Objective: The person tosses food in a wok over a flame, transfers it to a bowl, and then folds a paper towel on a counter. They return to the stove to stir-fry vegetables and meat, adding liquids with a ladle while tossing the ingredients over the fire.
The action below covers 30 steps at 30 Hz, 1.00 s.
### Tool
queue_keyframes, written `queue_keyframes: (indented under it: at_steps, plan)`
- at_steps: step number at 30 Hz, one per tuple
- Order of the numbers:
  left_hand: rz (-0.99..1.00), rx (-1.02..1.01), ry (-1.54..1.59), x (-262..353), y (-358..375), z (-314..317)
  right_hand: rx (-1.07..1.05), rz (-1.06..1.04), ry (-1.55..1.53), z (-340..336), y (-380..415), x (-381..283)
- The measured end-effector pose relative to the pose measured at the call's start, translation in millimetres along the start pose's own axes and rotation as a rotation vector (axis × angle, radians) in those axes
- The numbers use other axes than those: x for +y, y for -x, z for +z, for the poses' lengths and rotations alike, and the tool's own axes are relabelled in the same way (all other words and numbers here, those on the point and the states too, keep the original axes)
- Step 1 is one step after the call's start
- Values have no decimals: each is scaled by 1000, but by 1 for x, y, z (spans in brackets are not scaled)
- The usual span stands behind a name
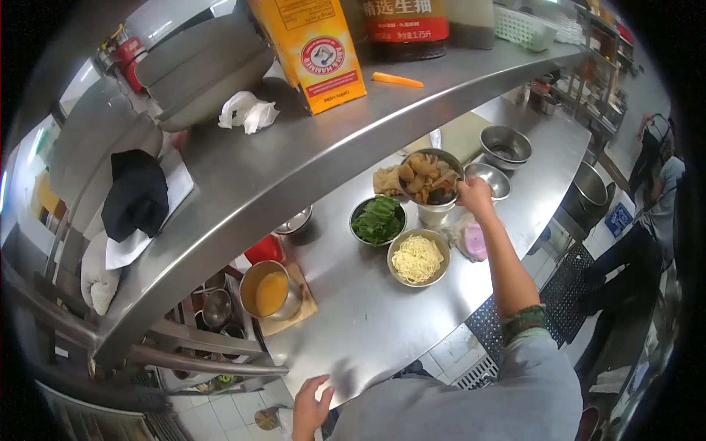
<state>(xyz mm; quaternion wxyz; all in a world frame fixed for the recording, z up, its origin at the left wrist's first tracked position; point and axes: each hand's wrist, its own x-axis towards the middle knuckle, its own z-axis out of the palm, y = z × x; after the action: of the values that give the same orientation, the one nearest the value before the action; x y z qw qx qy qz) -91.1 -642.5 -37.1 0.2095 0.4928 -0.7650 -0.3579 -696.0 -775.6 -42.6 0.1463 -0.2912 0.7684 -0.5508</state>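
Observation:
My right hand [476, 197] grips the rim of a metal bowl [450, 159] filled with brown, sliced-looking food. A white container [435, 214] shows just beneath it. Nearby on the steel table stand a bowl of pale noodles [417, 260] and a bowl of green leaves [379, 220]. My left hand [314, 404] is held empty at the table's near edge, thumb and fingers apart. Farther left, a metal pot [290, 298] with orange-yellow liquid sits on a wooden board [300, 309].
A steel shelf [294, 158] crosses above the table, bearing a yellow-orange box [312, 51], an orange marker-like stick [398, 79] and a black cloth [134, 195]. Metal bowls [505, 147] stand at the back right. Another person [662, 198] is at the far right.

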Motion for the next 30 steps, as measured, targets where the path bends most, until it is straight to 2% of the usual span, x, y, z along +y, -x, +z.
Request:
queue_keyframes:
  at_steps: [2,5,8,12,14,15,17,20,21,22,24,27,30]
  plan:
    - [9,-13,106,19,-16,0,-82,-56,-57,-17,55,-65]
    - [-48,-72,268,34,-37,3,-394,-57,-179,-17,98,-66]
    - [-114,-141,464,34,-53,2,-635,-55,-162,1,166,-55]
    - [-317,-193,897,29,-36,-22,-851,27,-238,32,279,-57]
    - [-360,-246,886,7,-13,-34,-935,32,-169,38,326,-56]
    - [-355,-250,790,1,-1,-35,-953,49,-147,38,346,-49]
    - [-403,-313,802,-19,31,-52,-943,30,-95,43,391,-46]
    - [-398,-356,825,-50,79,-68,-838,-94,168,38,458,-71]
    - [-382,-357,840,-59,95,-71,-728,-125,243,36,487,-88]
    - [-383,-363,817,-66,104,-68,-540,-197,359,34,510,-102]
    - [-355,-348,781,-78,136,-78,-318,-631,434,29,572,-139]
    - [-318,-438,717,-87,165,-81,-739,-673,488,18,640,-161]
    - [-260,-567,654,-66,194,-79,-663,-678,568,4,696,-141]
